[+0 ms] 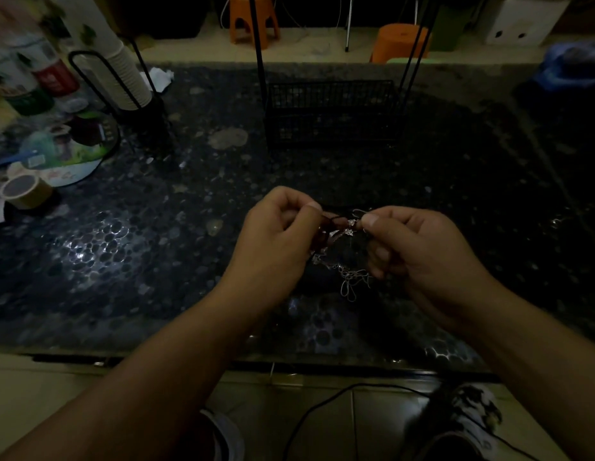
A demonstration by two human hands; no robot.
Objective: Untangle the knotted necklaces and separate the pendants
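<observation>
Necklaces (342,257) silvery, knotted with dark cord; left hand (276,237), right hand (419,247) pinching tangle.

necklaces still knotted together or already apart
Knotted together: the necklaces hang as one clump of dark cord and silver chain between the left hand and right hand, both pinching it.

Single head-worn wide-angle view, no second camera to overlap. Looks forward and steeply down over a dark pebble-pattern table (129,247), near enough that both forearms run in from the bottom edge. Left hand (276,237) and right hand (419,247) sit near frame centre. Floor and orange stools (254,18) along the top; edges bend and darken.
</observation>
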